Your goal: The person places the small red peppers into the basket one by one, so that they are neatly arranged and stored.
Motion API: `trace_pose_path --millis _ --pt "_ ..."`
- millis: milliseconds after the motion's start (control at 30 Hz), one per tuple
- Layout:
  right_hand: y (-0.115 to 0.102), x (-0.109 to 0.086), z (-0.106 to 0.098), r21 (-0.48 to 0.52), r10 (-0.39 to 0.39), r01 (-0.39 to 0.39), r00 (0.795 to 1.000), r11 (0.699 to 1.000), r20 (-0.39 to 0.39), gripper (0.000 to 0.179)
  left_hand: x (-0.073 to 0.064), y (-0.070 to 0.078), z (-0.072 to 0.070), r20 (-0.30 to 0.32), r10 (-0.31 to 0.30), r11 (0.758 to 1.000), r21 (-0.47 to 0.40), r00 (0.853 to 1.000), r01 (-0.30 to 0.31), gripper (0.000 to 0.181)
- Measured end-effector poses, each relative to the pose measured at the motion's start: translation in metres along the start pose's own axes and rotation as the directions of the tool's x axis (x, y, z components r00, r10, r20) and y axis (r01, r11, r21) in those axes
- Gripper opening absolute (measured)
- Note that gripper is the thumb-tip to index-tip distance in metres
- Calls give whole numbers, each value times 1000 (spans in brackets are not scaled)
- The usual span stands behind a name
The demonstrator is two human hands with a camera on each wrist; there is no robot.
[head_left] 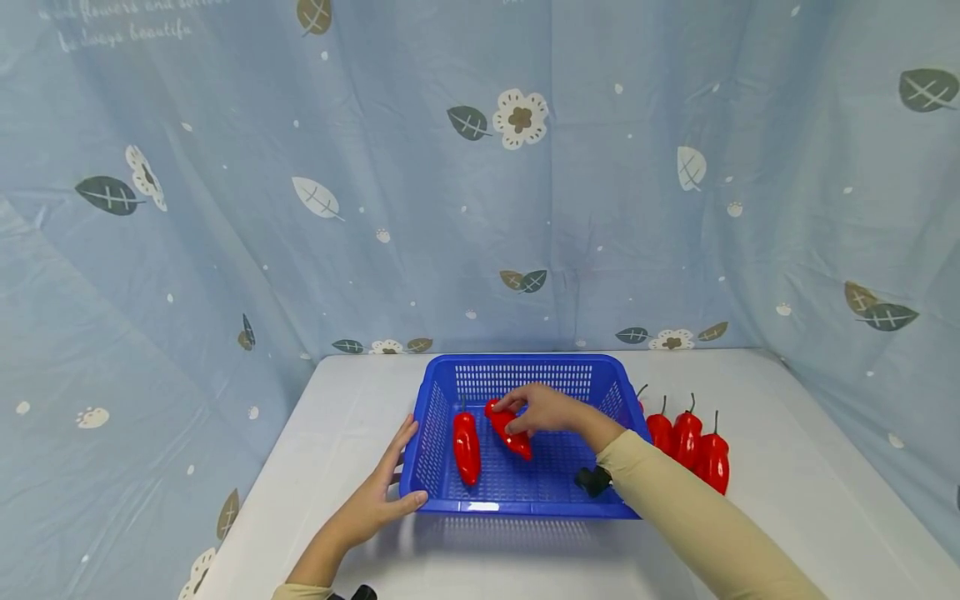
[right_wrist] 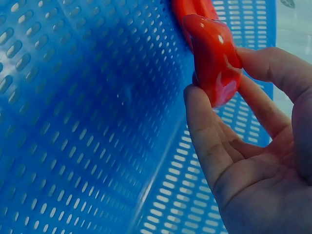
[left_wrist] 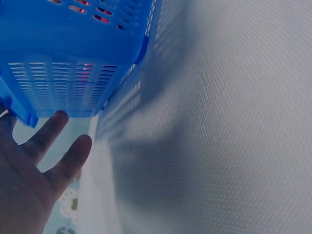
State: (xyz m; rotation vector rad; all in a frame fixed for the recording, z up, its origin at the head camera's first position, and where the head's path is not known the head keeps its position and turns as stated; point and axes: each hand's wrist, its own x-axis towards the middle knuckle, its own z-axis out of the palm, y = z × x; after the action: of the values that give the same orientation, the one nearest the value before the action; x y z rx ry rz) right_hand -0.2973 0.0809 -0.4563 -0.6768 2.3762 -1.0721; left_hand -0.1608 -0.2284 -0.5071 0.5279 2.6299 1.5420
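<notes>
A blue plastic basket (head_left: pixel 525 507) with slotted walls stands on the white table. Inside it, my right hand (head_left: pixel 547 408) pinches a glossy red pepper (right_wrist: pixel 210 53) between thumb and fingers; in the head view the pepper slants across the basket's middle. Another red pepper (head_left: pixel 467 450) lies lengthwise on the basket floor to the left. At the basket's left end is my left hand (head_left: pixel 371 500), its fingers spread along the outside and its thumb at the front left corner. The left wrist view shows those fingers extended beside the slotted wall.
Several red peppers (head_left: pixel 686 437) with dark stems lie in a row on the table (head_left: pixel 780 467), right of the basket and partly behind my right sleeve (head_left: pixel 690 508). A blue curtain (head_left: pixel 420 208) with leaf and flower prints hangs behind and along both sides.
</notes>
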Motion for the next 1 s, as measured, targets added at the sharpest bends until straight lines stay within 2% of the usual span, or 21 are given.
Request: trace_pose_path --millis 200,500,833,1000 --pt "-1 7 7 -7 -1 1 1000 1000 20 35 0 0 0 2 17 1000 6 1000 -17 97" --pt "-3 15 15 3 9 -10 999 1000 38 37 0 -1 0 -2 -11 1000 2 1000 11 98" --pt "-5 22 24 105 44 -52 996 993 80 41 0 -2 0 1 21 1000 13 1000 -21 97" --pt "-9 20 25 114 68 -80 992 990 107 45 0 -3 0 0 32 999 9 999 -32 97"
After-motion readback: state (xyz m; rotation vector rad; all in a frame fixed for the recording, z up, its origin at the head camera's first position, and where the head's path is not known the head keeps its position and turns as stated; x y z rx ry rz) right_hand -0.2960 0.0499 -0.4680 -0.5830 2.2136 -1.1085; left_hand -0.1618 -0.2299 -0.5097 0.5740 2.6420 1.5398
